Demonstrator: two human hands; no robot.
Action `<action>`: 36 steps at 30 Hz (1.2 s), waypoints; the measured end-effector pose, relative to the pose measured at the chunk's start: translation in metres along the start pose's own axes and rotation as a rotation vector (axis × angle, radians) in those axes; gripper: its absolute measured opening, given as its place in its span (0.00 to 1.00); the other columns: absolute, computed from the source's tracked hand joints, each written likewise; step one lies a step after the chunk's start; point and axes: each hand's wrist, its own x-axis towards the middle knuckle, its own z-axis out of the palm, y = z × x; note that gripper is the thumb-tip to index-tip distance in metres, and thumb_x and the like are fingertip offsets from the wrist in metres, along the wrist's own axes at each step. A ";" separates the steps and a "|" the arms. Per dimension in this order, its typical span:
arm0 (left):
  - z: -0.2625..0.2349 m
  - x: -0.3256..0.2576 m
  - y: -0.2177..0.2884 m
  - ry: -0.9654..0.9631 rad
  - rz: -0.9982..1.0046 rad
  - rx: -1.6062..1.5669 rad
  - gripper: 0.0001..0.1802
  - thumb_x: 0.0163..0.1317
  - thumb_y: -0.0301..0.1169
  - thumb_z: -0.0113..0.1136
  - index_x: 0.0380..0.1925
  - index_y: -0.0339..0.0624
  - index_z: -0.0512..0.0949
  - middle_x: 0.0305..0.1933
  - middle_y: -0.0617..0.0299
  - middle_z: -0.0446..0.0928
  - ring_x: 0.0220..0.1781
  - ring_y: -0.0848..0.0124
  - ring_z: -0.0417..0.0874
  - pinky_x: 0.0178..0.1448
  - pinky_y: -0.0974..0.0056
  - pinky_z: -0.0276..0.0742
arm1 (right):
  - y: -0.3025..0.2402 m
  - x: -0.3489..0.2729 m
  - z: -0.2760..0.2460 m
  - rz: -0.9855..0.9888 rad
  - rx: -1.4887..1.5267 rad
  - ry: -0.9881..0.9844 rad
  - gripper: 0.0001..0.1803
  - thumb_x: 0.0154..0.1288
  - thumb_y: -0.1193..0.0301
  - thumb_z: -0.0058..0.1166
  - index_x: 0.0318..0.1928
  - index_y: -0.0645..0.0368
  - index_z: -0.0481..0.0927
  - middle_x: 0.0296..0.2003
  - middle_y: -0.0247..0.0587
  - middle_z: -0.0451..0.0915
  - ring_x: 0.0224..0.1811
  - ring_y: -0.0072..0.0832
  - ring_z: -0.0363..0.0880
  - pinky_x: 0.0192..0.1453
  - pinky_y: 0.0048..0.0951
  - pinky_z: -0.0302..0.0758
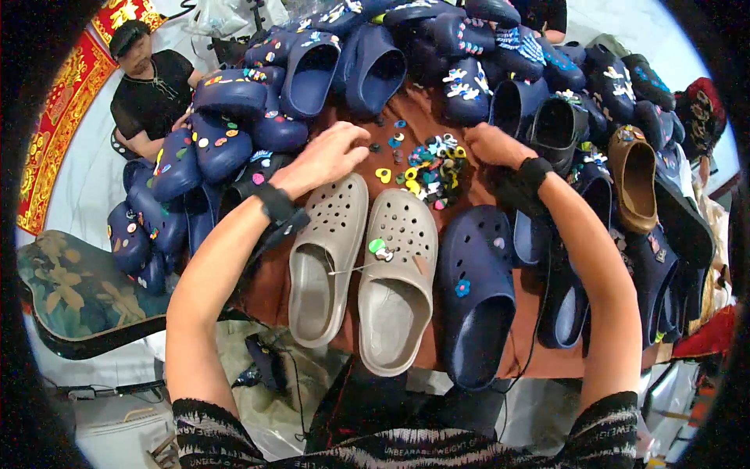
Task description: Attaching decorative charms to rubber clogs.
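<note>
A small pile of colourful shoe charms (437,168) lies on the brown cloth (344,344), with a few loose ones on its left. My left hand (332,156) is left of the charms, above the toe of a grey clog (324,262); its fingers bend loosely, slightly apart, and nothing shows in them. At the right edge of the pile, my right hand (496,147) has its fingers closed together; their tips are partly hidden. Another grey clog (398,281) carries a green-and-white charm (380,248). Beside it a navy clog (478,297) bears a blue flower charm (462,288).
Heaped navy clogs with charms (226,98) ring the far and left sides, and more clogs (519,51) fill the right. A brown clog (634,180) stands among them. At the far left sits a person in black (152,90), near a dark flower-patterned chair seat (94,289).
</note>
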 end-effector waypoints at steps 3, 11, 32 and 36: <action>0.021 0.029 -0.017 -0.079 0.002 0.029 0.22 0.67 0.36 0.54 0.57 0.34 0.73 0.53 0.45 0.75 0.60 0.50 0.75 0.66 0.54 0.70 | -0.035 0.020 0.010 0.062 0.041 0.014 0.13 0.59 0.73 0.50 0.43 0.65 0.80 0.41 0.61 0.82 0.47 0.55 0.82 0.49 0.48 0.77; 0.076 0.099 -0.044 -0.336 -0.170 0.243 0.30 0.70 0.47 0.47 0.63 0.36 0.66 0.59 0.36 0.71 0.65 0.43 0.70 0.65 0.48 0.70 | -0.051 0.046 0.039 0.124 -0.175 -0.140 0.20 0.65 0.71 0.46 0.57 0.62 0.75 0.60 0.60 0.70 0.62 0.59 0.72 0.66 0.52 0.71; 0.118 0.252 -0.065 -0.330 -0.239 0.359 0.26 0.65 0.38 0.52 0.62 0.44 0.69 0.64 0.38 0.70 0.66 0.40 0.72 0.67 0.45 0.70 | -0.012 0.119 0.027 -0.199 -1.224 0.250 0.15 0.67 0.59 0.48 0.43 0.41 0.89 0.47 0.28 0.83 0.61 0.34 0.69 0.72 0.53 0.51; 0.121 0.265 -0.070 -0.353 -0.280 0.385 0.22 0.66 0.35 0.53 0.59 0.44 0.77 0.65 0.41 0.72 0.67 0.47 0.74 0.69 0.50 0.71 | 0.002 0.120 0.023 -0.321 -1.154 0.322 0.13 0.67 0.61 0.48 0.36 0.43 0.88 0.40 0.28 0.84 0.58 0.32 0.71 0.72 0.55 0.51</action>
